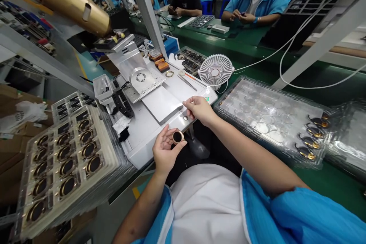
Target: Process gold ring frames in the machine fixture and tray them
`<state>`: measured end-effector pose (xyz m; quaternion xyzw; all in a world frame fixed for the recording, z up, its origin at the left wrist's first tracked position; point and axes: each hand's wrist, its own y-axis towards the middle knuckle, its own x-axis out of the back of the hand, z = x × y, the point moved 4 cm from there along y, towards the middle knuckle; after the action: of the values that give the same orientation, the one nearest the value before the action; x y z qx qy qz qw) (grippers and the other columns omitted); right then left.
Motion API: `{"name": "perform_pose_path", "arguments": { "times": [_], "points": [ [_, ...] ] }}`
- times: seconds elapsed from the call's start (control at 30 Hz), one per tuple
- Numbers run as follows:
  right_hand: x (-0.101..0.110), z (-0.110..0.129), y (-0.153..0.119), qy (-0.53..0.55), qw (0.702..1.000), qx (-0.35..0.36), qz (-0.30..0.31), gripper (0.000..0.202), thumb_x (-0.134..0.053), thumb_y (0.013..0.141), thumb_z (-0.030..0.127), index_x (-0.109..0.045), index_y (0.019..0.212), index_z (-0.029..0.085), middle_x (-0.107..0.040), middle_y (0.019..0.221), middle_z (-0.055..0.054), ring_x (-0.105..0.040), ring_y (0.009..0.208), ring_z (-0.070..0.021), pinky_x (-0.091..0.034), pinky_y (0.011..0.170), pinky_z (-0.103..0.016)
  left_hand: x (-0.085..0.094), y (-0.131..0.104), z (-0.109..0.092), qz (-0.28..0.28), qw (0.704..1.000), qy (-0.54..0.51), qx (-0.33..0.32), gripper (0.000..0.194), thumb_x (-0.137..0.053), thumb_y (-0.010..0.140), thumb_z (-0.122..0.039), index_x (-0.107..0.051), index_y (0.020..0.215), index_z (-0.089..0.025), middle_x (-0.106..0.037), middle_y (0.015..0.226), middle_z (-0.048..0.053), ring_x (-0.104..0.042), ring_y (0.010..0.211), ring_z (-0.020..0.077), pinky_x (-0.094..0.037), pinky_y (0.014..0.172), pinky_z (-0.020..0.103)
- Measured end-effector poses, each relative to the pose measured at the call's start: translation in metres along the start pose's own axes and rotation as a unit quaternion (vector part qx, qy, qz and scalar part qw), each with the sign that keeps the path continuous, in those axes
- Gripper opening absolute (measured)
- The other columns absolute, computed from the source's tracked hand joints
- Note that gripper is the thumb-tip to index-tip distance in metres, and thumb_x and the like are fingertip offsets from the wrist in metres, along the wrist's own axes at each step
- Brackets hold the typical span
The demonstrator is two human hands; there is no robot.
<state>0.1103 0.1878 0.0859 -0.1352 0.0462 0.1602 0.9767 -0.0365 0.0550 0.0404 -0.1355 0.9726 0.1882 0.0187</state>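
My left hand [165,153] holds a round watch case [177,136] with a gold rim and dark face between thumb and fingers, just off the front edge of a white machine base [143,145]. My right hand [201,111] is closed in a pinch at the corner of a flat silver plate [162,103]; what its fingertips hold, if anything, is too small to make out. Behind the plate stands a metal fixture [140,80] with a round part. Tweezers [187,82] and a brass-coloured ring [169,73] lie on the base.
Stacked clear trays of dark-faced watch cases [67,166] stand at left. On the right, a clear tray [257,106] holds several black-and-gold parts [310,141]. A white fan [215,70] stands behind my right hand. A gold cylinder [74,5] overhangs at upper left. Co-workers sit across the green bench.
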Motion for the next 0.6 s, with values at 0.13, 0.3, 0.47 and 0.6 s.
{"name": "perform_pose_path", "arguments": {
  "times": [0.13,0.3,0.47,0.6],
  "points": [
    [-0.006,-0.013,-0.044,-0.063,0.989,-0.03,0.13,0.059,-0.077,0.069,0.065,-0.049,0.082,0.015,-0.055,0.049,0.005,-0.043,0.034,-0.0042,-0.032,0.034,-0.014,-0.004,-0.002,-0.003,0.005,0.995,0.082,-0.054,0.082,-0.089,0.072,-0.013,-0.054,0.145,-0.021,-0.071,0.122,0.013,-0.073,0.106,0.0194,-0.061,0.091,0.026],
    [-0.01,-0.029,-0.068,-0.141,0.978,-0.042,0.145,0.042,-0.07,0.079,0.052,-0.053,0.084,0.014,-0.059,0.055,0.004,-0.048,0.039,-0.0029,-0.036,0.038,-0.012,-0.01,-0.004,-0.005,0.027,0.986,0.141,-0.089,0.077,-0.084,0.078,-0.011,-0.052,0.147,-0.022,-0.07,0.126,0.012,-0.071,0.113,0.0196,-0.06,0.097,0.027],
    [-0.008,-0.03,-0.066,-0.18,0.976,-0.022,0.119,0.031,-0.064,0.084,0.043,-0.054,0.085,0.014,-0.06,0.057,0.004,-0.049,0.04,-0.0025,-0.036,0.04,-0.012,-0.011,-0.004,-0.007,0.027,0.98,0.162,-0.114,0.074,-0.084,0.078,-0.012,-0.054,0.145,-0.02,-0.071,0.125,0.013,-0.071,0.112,0.0209,-0.061,0.096,0.03],
    [-0.005,-0.034,-0.063,-0.185,0.979,-0.003,0.08,0.033,-0.072,0.077,0.041,-0.056,0.085,0.013,-0.062,0.063,0.002,-0.053,0.05,-0.0003,-0.036,0.047,-0.008,-0.012,-0.006,-0.009,0.019,0.979,0.165,-0.116,0.073,-0.086,0.077,-0.013,-0.056,0.143,-0.018,-0.071,0.124,0.014,-0.072,0.111,0.023,-0.062,0.095,0.031]
  ]
}}
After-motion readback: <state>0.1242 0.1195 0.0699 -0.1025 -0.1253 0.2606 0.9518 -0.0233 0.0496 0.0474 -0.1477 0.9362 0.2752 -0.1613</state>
